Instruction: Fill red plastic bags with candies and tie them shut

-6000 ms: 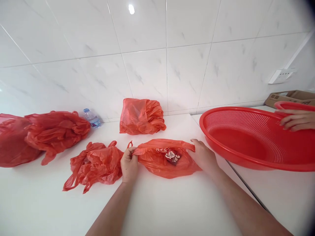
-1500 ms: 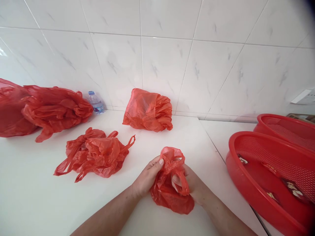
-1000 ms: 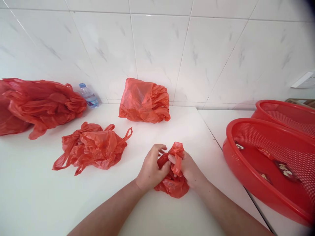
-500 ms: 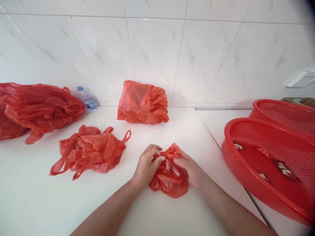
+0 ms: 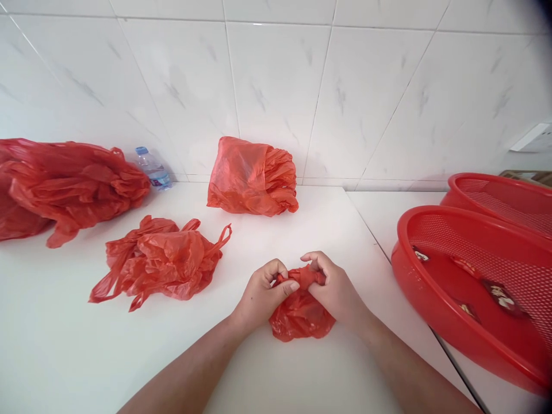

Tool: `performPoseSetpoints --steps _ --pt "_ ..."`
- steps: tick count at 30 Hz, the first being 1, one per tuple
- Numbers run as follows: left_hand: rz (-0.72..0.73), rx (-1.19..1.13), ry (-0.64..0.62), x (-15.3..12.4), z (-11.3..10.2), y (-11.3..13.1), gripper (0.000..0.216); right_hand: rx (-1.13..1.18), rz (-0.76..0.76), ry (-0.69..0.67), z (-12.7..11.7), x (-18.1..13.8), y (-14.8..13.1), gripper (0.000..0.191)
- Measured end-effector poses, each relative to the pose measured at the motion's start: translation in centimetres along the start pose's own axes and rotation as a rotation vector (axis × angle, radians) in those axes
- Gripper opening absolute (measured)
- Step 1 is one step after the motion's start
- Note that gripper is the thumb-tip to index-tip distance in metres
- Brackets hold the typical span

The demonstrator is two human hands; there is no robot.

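Observation:
A small red plastic bag [image 5: 302, 318] rests on the white table [image 5: 267, 374] in front of me, its top gathered and twisted between both hands. My left hand [image 5: 265, 292] pinches the left side of the gathered top between thumb and curled fingers. On the other side, my right hand [image 5: 340, 290] pinches the top with its thumb and fingers. The bag's lower part bulges out below my fingers; what it contains cannot be made out. To the left lies a crumpled heap of red plastic bags [image 5: 172, 261] with loop handles sticking out.
A folded red bag bundle [image 5: 250, 178] leans near the tiled wall [image 5: 276, 86]. At far left is a large red bag pile [image 5: 77, 184] beside a water bottle [image 5: 154, 169]. On the right, a red mesh basket [image 5: 409, 276] holds several small packets; another red basket [image 5: 495, 187] stands behind.
My right hand has come over the bag's top, and its fingers have left the handle loop. The upright flap and open loop are now gathered into a tight band between both hands.

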State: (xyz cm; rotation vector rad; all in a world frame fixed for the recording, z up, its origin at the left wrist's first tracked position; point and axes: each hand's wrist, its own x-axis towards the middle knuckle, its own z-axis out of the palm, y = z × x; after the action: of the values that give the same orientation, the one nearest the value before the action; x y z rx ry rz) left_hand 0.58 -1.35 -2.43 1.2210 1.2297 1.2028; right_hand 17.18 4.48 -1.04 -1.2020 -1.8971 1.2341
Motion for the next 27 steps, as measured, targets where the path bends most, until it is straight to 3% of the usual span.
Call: performPoseSetpoints --steps 2,5,11,14,19,22,25,27 --pt "0.019 0.098 -0.021 -0.3 0.3 0.3 0.021 -0.060 -0.005 0.075 0.0 0.2 0.1 0.034" --pt "0.125 0.337 -0.018 -0.4 0.5 0.3 0.008 0.007 -0.006 0.070 -0.3 0.5 0.3 0.033" --pt "0.369 0.593 0.095 0.1 -0.1 -0.4 0.007 0.465 0.058 -0.222 -1.4 0.5 0.1 0.029" --pt "0.469 0.621 0.143 0.3 -0.4 -0.4 0.009 0.717 0.125 -0.252 -1.8 0.6 0.4 0.027" --pt "0.556 0.666 0.188 0.2 -0.7 -0.1 0.011 0.690 0.126 -0.064 -2.6 1.7 1.4 0.013" --pt "0.618 0.671 0.201 0.0 -0.7 0.1 0.014 0.434 0.053 0.203 -4.0 2.8 2.6 0.014" --pt "0.701 0.647 0.171 -0.3 -0.4 0.2 0.016 0.127 0.090 0.494 -5.8 4.0 4.4 0.017" --pt "0.752 0.618 0.153 -0.6 -0.1 0.3 0.016 0.048 0.139 0.602 -6.7 4.7 5.6 0.019"
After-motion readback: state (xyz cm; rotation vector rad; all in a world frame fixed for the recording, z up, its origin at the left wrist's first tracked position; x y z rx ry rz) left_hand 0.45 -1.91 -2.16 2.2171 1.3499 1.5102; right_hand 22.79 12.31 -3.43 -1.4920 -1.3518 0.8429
